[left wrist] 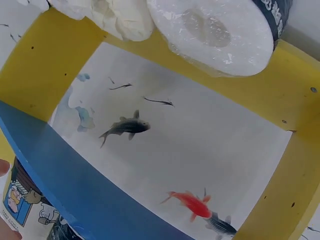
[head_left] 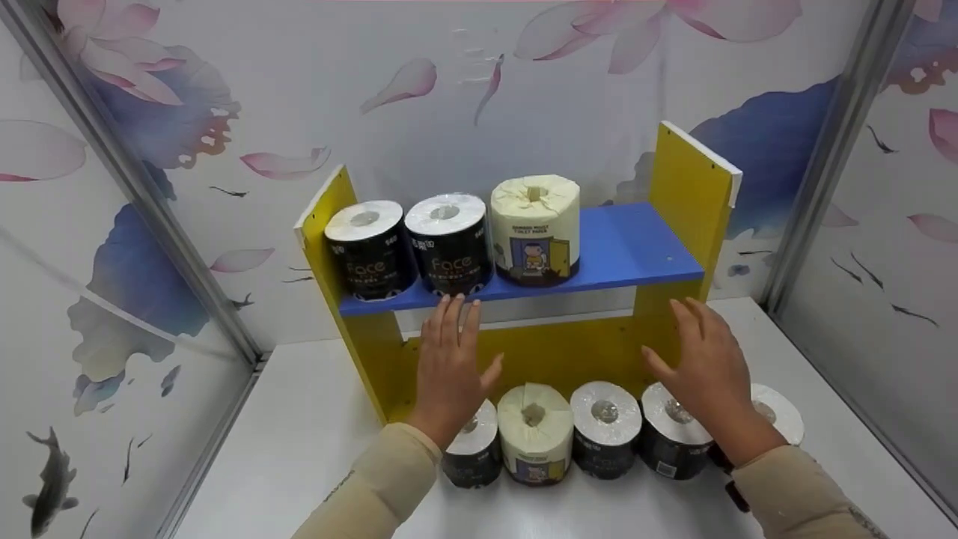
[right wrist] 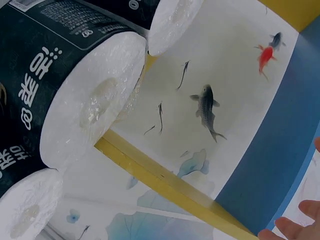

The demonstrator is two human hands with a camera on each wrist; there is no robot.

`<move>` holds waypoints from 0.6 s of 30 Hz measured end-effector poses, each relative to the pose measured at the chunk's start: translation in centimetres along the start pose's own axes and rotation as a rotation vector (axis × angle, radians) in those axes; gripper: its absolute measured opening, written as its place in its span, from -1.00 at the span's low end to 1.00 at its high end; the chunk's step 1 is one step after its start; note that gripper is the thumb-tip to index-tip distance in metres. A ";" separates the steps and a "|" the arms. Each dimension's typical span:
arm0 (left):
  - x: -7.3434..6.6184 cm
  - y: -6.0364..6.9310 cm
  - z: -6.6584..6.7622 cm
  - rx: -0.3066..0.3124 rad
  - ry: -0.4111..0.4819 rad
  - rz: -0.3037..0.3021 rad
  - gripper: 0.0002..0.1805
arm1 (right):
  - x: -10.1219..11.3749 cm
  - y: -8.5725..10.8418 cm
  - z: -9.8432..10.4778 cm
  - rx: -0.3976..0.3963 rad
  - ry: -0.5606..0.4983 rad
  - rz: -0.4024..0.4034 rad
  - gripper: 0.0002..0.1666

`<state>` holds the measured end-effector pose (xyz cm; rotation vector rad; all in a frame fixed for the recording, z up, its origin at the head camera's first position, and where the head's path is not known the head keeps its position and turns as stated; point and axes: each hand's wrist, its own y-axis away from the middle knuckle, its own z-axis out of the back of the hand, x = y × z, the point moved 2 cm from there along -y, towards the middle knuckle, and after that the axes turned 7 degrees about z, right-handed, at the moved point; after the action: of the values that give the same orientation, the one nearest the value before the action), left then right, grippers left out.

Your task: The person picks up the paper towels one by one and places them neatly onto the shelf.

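Note:
In the head view my left hand (head_left: 450, 367) is raised in front of the blue shelf (head_left: 629, 243), fingers extended near the second black roll (head_left: 450, 251). My right hand (head_left: 711, 359) is held up before the right yellow side panel (head_left: 692, 202), fingers spread and holding nothing. On the shelf, another black roll (head_left: 370, 254) stands at the left and a cream roll (head_left: 536, 236) to the right of both. Below the hands, a cream roll (head_left: 535, 442) and several black rolls (head_left: 606, 449) stand in a row, partly hidden by my forearms.
The yellow and blue rack stands on a white table (head_left: 299, 419) near the back wall (head_left: 449, 97). Metal frame posts (head_left: 150, 187) edge the walls at both sides. The shelf's right part is bare.

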<state>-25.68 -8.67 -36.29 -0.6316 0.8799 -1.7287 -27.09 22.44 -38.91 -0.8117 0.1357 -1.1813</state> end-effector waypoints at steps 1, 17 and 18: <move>0.1 0.2 0.0 0.002 0.002 0.001 -0.15 | 0.1 0.1 -0.1 0.006 0.002 0.008 -0.13; 2.2 2.2 0.8 0.102 -0.022 0.136 -0.18 | 1.5 1.6 -1.9 0.096 0.017 0.082 -0.12; 2.3 2.4 0.8 0.105 -0.027 0.140 -0.18 | 1.6 1.6 -2.0 0.098 0.016 0.088 -0.13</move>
<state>-24.50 -11.52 -37.75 -0.5106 0.7903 -1.6248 -26.19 20.26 -40.87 -0.7035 0.1244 -1.1029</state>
